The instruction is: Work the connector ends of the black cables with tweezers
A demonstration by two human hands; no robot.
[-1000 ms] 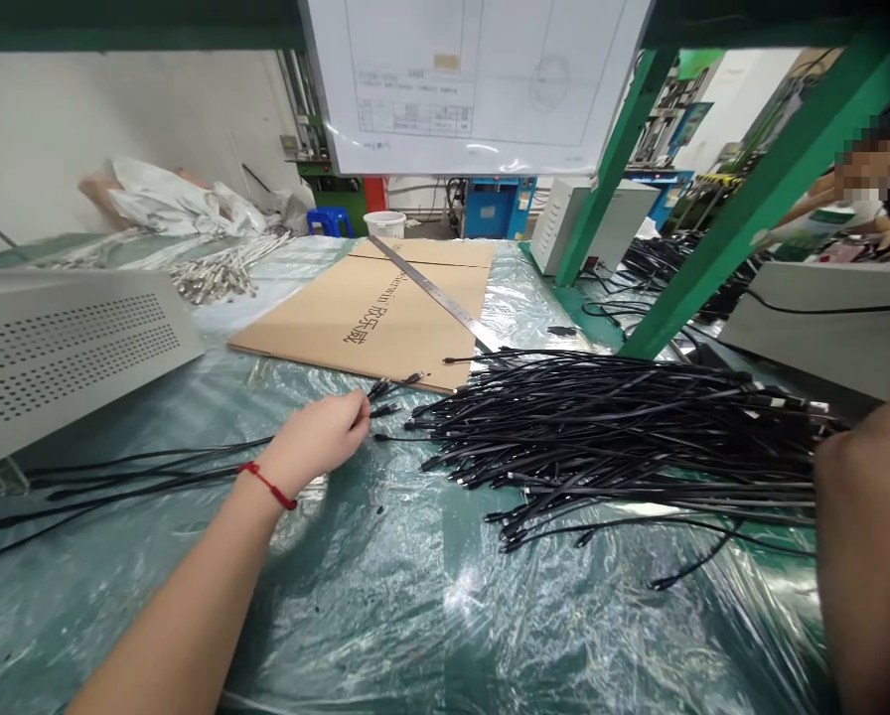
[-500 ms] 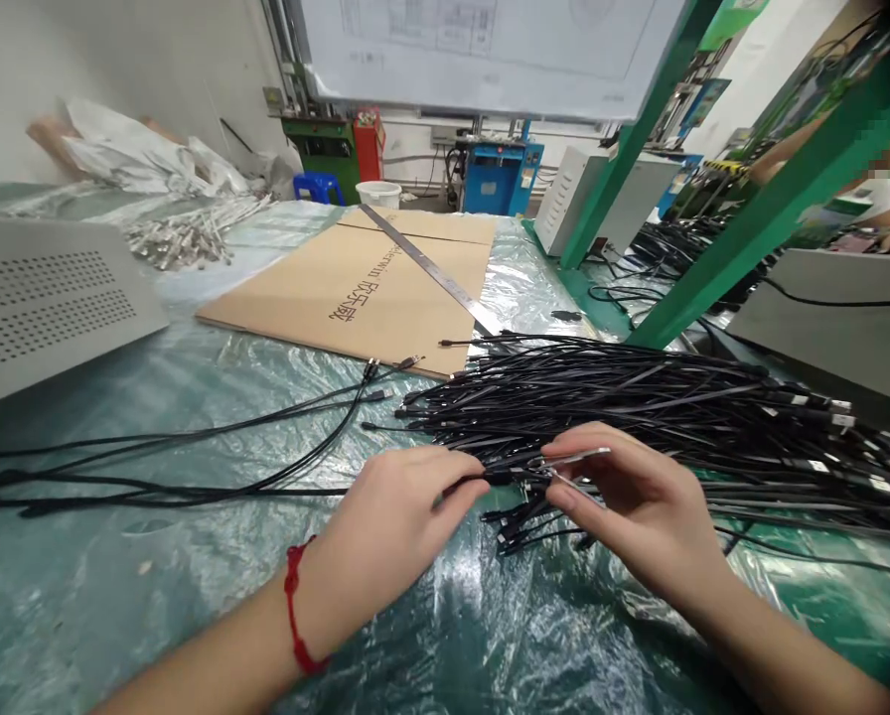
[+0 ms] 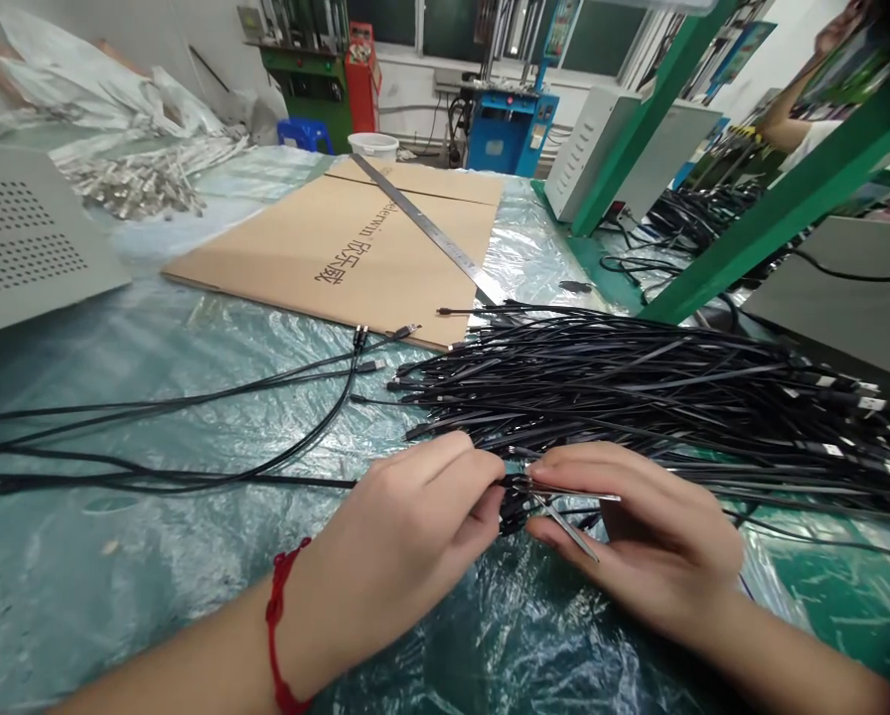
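My left hand (image 3: 422,516), with a red cord bracelet at the wrist, pinches a black cable (image 3: 296,481) close to its end. That cable runs off to the left across the table. My right hand (image 3: 639,536) grips a small metal tool (image 3: 575,495) between thumb and fingers. Two thin, shiny legs spread apart from it towards my palm, and its other end meets the cable tip at my left fingertips. The exact kind of tool and the contact point are partly hidden. Just behind both hands lies a large heap of black cables (image 3: 601,377).
Several loose USB cables (image 3: 266,382) lie at left. A cardboard sheet (image 3: 407,258) with a steel ruler (image 3: 430,233) lies behind. A perforated grey box (image 3: 35,238) stands left, a green post (image 3: 780,199) right. Plastic film covers the table. Another person's arm (image 3: 792,109) shows far right.
The view has tilted down and shifted. My hands have come closer together, and the metal tool's legs now spread wider, with its tip against the cable end.
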